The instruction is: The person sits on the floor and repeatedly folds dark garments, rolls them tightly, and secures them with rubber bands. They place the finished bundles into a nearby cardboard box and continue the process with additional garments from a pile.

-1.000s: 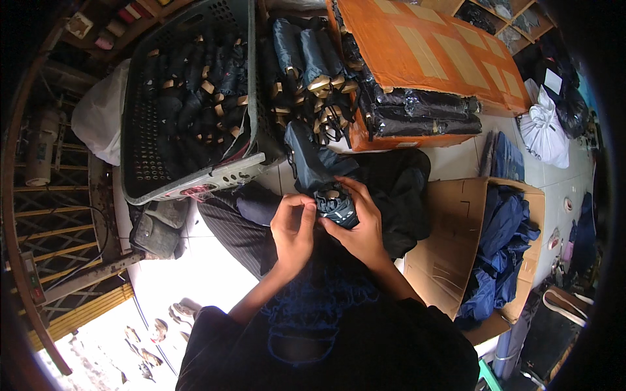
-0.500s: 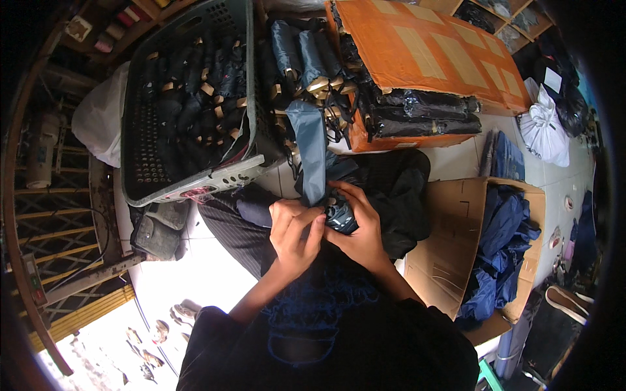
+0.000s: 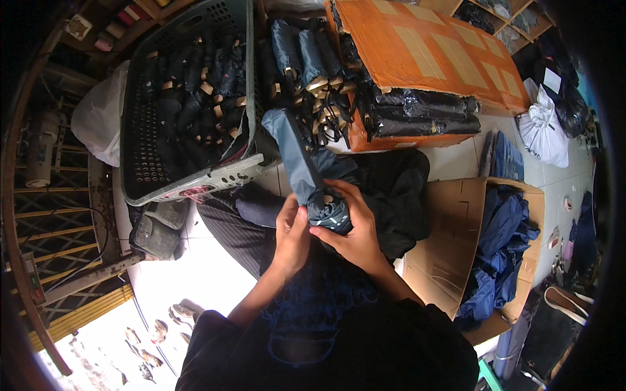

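Both hands are closed round a compact folding umbrella [image 3: 332,216] with grey-blue cloth, held in front of my chest. A long flat flap of the same cloth [image 3: 290,153] sticks out from it, slanting away to the far left. My left hand [image 3: 291,236] grips the near left side, thumb pressed up at the base of the flap. On the other side, my right hand [image 3: 355,227] wraps the bundled end, with its thumb underneath and its fingers over the top. Part of the umbrella is hidden by my fingers.
A dark plastic basket [image 3: 255,163] full of folded umbrellas stands far left. More umbrellas [image 3: 313,58] lie beside it, next to an orange taped carton [image 3: 443,45]. An open cardboard box [image 3: 450,241] with blue cloth [image 3: 499,254] is at the right. Dark cloth [image 3: 398,195] covers my lap area.
The flap has swung left and now leans, where it stood nearly upright. My left fingers have gone from a pinch at the top to a grip on the umbrella's side.
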`<state>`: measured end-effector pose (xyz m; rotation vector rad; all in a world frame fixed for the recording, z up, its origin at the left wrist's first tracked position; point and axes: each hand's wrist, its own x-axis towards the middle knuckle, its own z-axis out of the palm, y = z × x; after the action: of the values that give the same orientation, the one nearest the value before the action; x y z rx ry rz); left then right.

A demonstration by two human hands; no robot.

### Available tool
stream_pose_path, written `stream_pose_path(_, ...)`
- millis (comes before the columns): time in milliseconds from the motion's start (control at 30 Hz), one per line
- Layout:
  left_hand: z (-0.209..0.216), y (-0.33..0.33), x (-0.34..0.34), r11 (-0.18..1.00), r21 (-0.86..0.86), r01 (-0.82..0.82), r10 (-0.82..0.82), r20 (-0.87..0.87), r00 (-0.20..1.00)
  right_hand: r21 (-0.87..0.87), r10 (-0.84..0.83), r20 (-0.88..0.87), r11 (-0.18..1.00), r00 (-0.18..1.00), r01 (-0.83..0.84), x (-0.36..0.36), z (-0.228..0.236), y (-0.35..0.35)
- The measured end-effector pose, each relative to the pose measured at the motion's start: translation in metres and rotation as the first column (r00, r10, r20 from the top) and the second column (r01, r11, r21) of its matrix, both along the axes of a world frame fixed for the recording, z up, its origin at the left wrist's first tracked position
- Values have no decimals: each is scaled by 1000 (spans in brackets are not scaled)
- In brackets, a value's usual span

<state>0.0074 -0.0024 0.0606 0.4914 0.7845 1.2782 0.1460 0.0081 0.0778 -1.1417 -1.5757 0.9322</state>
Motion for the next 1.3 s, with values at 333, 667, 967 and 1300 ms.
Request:
stream_pose_path(333, -25, -19, -11, 946, -314, -80, 62, -67, 996, -170, 66, 116, 984, 991, -45, -26, -32, -34)
stream_pose_path(667, -36, -18, -4, 944, -312, -112, 55, -187, 981, -22, -54, 173, 998, 983, 58, -17, -36, -28)
stream_pose_path(967, -61, -22, -10, 917, -388, -90, 24, -170, 985, -19, -126, 264, 991, 956, 135, -24, -44, -35)
stream_pose_path(1300, -25, -16, -9, 948, -312, -67, 71, -1, 997, -13, -124, 113, 992, 986, 126, -23, -45, -29)
